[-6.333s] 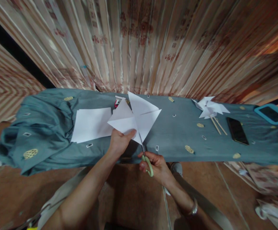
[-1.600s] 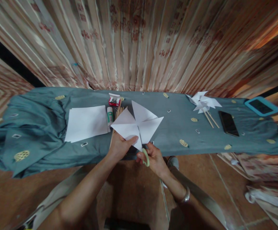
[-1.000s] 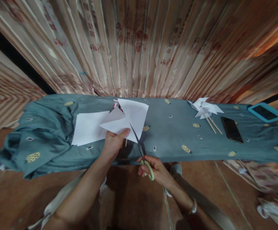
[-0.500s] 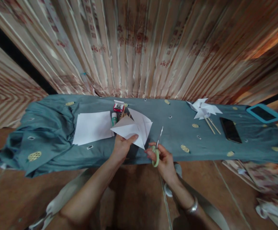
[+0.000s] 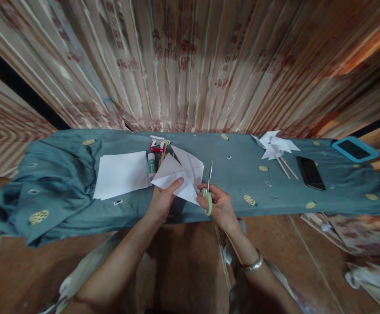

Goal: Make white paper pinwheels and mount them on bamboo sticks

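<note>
A white sheet of paper [image 5: 168,168] with cuts running in from its corners is pinched in my left hand [image 5: 162,201], thumb on top and fingers underneath. My right hand [image 5: 220,206] holds scissors with pale green handles [image 5: 208,205], their blades pointing up and away from me. The blades look closed and stand just right of the paper. My right fingertips are close to the paper's lower right corner; I cannot tell whether they touch it.
On the green cloth-covered table [image 5: 229,183] lie a paper stack [image 5: 121,174], a glue stick [image 5: 151,165], a red box of small metal pieces [image 5: 157,144] and wooden sticks [image 5: 162,153]. Farther right are paper pinwheels [image 5: 275,145], a phone [image 5: 310,173] and a blue-framed tablet [image 5: 355,148].
My right hand has moved with the scissors closer to the paper's lower right corner. The left hand still grips the paper. The whole view has shifted slightly.
</note>
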The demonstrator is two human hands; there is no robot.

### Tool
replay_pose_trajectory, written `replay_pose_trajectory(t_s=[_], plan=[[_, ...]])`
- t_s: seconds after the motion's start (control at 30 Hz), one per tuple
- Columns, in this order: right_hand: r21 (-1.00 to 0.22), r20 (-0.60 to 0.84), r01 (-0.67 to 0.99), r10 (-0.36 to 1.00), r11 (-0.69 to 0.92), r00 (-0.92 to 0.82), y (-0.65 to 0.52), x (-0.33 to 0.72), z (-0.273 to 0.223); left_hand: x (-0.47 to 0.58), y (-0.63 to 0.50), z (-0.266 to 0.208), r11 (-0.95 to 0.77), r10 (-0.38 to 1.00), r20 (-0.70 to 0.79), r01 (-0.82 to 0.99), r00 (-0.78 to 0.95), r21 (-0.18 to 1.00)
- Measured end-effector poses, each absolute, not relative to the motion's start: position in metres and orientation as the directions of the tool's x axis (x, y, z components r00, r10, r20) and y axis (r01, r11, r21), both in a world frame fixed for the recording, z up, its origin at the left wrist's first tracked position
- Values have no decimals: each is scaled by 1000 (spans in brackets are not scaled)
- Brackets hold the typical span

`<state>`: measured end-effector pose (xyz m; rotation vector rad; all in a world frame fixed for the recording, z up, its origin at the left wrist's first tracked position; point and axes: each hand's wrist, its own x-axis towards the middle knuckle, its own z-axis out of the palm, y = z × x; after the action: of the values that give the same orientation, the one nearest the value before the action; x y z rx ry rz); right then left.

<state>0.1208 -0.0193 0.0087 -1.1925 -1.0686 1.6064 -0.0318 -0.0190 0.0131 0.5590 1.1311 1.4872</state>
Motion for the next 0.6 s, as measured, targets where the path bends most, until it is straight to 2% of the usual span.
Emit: replay_pose_trajectory(t_s=[0.07,0.17,0.23,0.4,0.5,0.6], plan=[[-954,-258,-87,934,-287,-247,-17,131,14,-42,-19,20,96,943,-252,-546,-218,832],[-966,-249,19,913,-257,-322,-15,150,21,-57,-19,22,157,953,-272,-552,-132,819],[-969,-246,85,903,-230,-352,-14,161,24,-64,-21,17,240,953,-300,-511,-37,825],[-951,-294,225,853,-213,-432,-14,175,25,-65,-23,1,346,928,-371,-342,-10,874],[-934,-340,265,823,-240,-455,-15,178,19,-59,-26,-6,420,905,-424,-241,38,875],[-936,-331,259,842,-238,-426,-15,181,12,-55,-30,-9,475,879,-471,-226,75,850]])
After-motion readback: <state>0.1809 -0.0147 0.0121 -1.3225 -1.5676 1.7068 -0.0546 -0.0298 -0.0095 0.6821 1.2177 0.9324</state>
